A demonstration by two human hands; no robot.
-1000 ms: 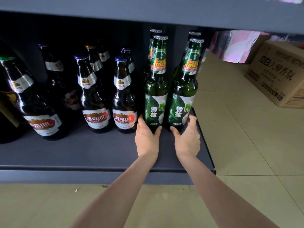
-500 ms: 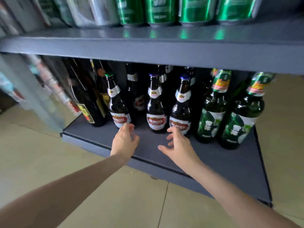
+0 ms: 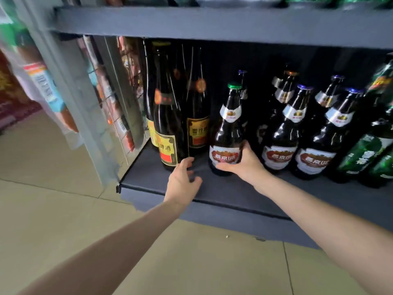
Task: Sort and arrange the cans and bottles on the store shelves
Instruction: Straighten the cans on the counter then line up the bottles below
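On the bottom shelf (image 3: pixel 223 188), right hand (image 3: pixel 244 165) grips a beer bottle (image 3: pixel 226 143); left hand (image 3: pixel 182 182) hovers open. Nudging neighbours could topple them.

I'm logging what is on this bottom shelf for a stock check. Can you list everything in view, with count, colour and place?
green-capped brown bottle: one, red and white label, front of the shelf, held.
blue-capped brown bottles: at least four, red and white labels, in rows right of the held one.
tall dark bottles: three visible, yellow and red labels, left end of the shelf.
green bottles: at least two, far right, cut off by the picture's edge.
bottom shelf: one, dark grey.
upper shelf: one, grey; green cans on it, mostly cut off.
floor: beige tiles.
left hand: open, fingertips beside the nearest tall dark bottle.
right hand: grips the green-capped brown bottle low down.
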